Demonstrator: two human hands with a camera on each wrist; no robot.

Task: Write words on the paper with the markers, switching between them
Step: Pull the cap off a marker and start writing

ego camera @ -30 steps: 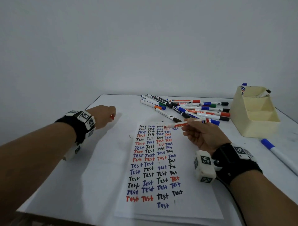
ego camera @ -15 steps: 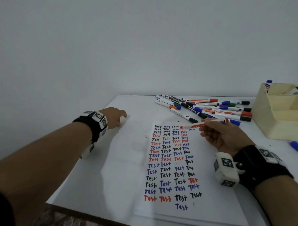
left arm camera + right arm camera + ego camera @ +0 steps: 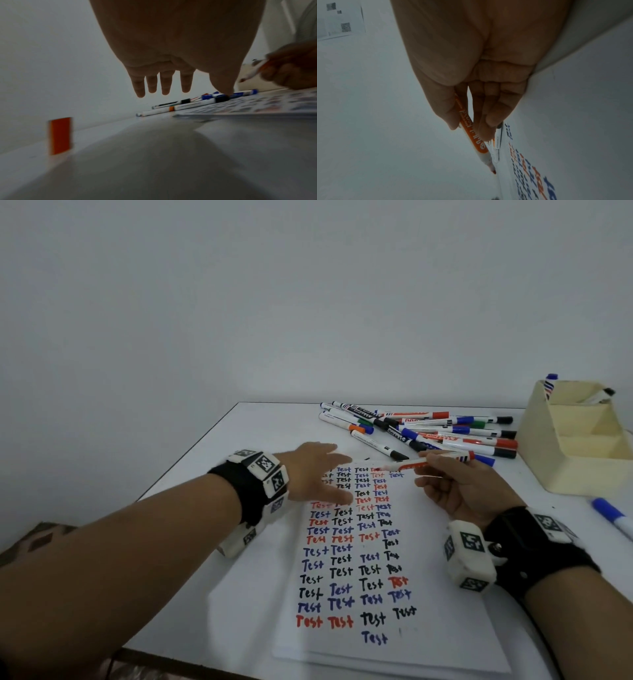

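Left hand (image 3: 313, 470) spread over the paper (image 3: 383, 559); right hand (image 3: 462, 491) pinches an uncapped marker (image 3: 424, 462); loose markers (image 3: 428, 429) and holder (image 3: 575, 446) beyond.

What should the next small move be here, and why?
Probably lower the left hand flat onto the paper to steady it. Its fingers are spread over the top-left of the sheet, while the right hand holds the uncapped red marker, tip poised above the top rows.
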